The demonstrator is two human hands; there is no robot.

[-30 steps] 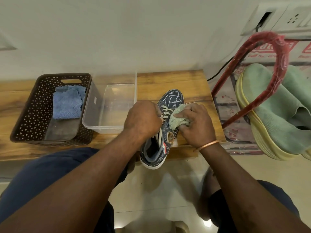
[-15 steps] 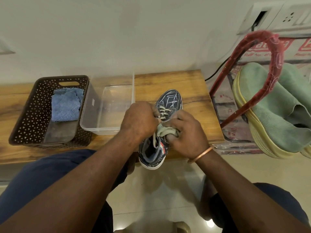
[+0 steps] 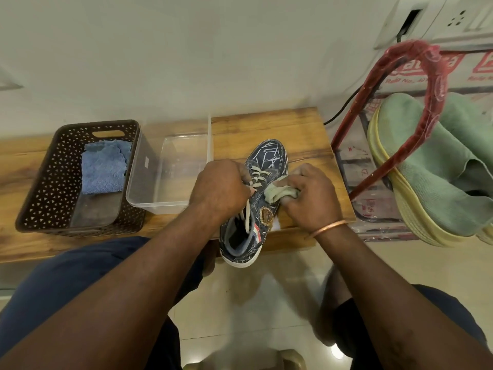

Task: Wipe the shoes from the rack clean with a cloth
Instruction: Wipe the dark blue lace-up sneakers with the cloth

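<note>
A dark blue high-top sneaker (image 3: 269, 158) with white scribble lines and pale laces lies toe-away on the wooden bench (image 3: 301, 126), its heel over the front edge. My left hand (image 3: 218, 188) grips the shoe's left side at the laces. My right hand (image 3: 306, 198) holds a bunched pale green cloth (image 3: 277, 192) and presses it against the shoe's right side. A red shoe rack (image 3: 432, 84) at the right carries a green knit shoe (image 3: 437, 166) with a yellow sole.
A brown perforated basket (image 3: 45, 182) at the bench's left holds a blue cloth (image 3: 104, 166). A clear plastic tub (image 3: 170, 169) stands between the basket and the sneaker. A black cable (image 3: 344, 108) runs down from wall sockets behind the rack. Pale tiled floor lies below.
My right hand with the green cloth slid from the laces back out onto the shoe's right side. My left hand kept its grip on the shoe.
</note>
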